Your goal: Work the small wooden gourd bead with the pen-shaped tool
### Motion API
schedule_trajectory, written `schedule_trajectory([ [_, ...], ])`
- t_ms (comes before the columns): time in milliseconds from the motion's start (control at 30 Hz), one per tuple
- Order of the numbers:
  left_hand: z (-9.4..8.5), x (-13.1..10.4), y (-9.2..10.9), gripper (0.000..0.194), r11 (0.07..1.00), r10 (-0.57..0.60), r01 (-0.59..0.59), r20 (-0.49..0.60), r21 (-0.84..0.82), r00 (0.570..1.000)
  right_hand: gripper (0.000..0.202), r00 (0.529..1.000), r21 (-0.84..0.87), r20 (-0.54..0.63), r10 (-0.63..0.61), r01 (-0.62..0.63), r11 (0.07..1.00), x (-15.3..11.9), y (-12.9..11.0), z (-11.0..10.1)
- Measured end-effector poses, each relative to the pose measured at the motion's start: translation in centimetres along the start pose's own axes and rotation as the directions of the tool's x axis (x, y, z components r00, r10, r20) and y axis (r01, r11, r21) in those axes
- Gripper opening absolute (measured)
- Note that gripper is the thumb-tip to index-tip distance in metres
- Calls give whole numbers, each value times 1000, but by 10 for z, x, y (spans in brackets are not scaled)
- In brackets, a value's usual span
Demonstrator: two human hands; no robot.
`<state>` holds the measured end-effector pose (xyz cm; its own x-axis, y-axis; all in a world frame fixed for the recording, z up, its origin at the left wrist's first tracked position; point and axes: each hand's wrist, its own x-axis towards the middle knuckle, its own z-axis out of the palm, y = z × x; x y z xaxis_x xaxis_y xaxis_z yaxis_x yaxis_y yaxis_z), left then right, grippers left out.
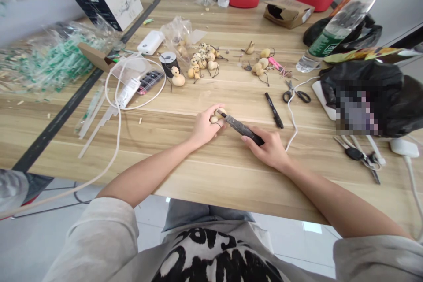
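Note:
My left hand point(205, 127) is closed around a small pale gourd point(214, 119) with a thin dark cord, low over the table in front of me. In my right hand point(269, 146) is a thick dark-grey pen-shaped tool point(240, 128), its narrow tip at the gourd; whether it touches is hard to tell. Beyond my hands lies a cluster of small gourds point(202, 58), several with dark marks and black cords. One gourd point(178, 78) stands apart beside a spool of black cord point(169, 64). More gourds point(259, 68) lie to the right, near a pink item point(274, 63).
Right of my hands are a black marker point(274, 110), scissors point(294, 93) and keys point(361, 158). A plastic bottle point(330, 37) leans near black bags point(390, 88). Leftward lie a looped white cable point(119, 132), a white power bank point(151, 42), wrapped green-and-white sticks point(62, 59) and a box point(120, 0).

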<state>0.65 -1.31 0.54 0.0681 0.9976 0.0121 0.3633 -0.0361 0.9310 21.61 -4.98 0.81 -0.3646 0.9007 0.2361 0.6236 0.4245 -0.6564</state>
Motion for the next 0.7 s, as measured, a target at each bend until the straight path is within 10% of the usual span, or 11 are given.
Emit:
schedule_trajectory([
  [700, 0, -1, 1, 45, 1000, 5, -5, -6, 25, 1000, 29, 1000, 0, 13, 0, 0, 1000, 0, -1, 0],
])
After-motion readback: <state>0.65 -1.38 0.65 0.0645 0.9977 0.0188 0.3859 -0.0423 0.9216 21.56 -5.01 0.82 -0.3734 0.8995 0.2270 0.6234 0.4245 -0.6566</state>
